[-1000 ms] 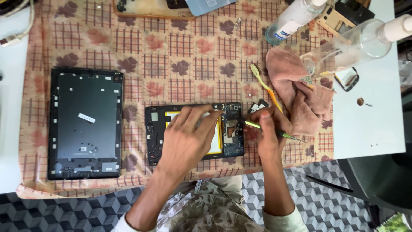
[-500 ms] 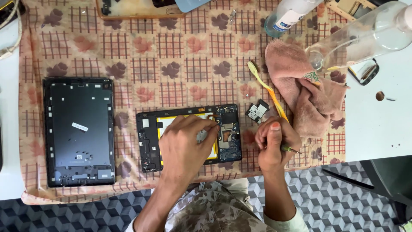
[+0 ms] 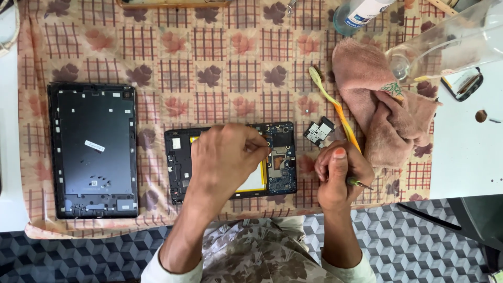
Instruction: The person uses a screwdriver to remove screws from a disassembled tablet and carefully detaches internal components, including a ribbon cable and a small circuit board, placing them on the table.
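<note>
The left hand (image 3: 228,157) pinched a part inside the opened tablet (image 3: 283,160); lifting gently seemed wise. At three o'clock, the right hand (image 3: 338,175) gripped a screwdriver (image 3: 360,183).

A small electronics repair bench, likely in a home or shop corner. Patterned cloth (image 3: 230,57) spread over a white table (image 3: 471,157), opened tablet (image 3: 283,167) with bare circuit boards, detached back cover (image 3: 94,149), loose small part (image 3: 318,131), toothbrush (image 3: 335,107), pink rag (image 3: 382,110), liquid bottle (image 3: 356,13). Tiled floor (image 3: 419,241) below.
</note>
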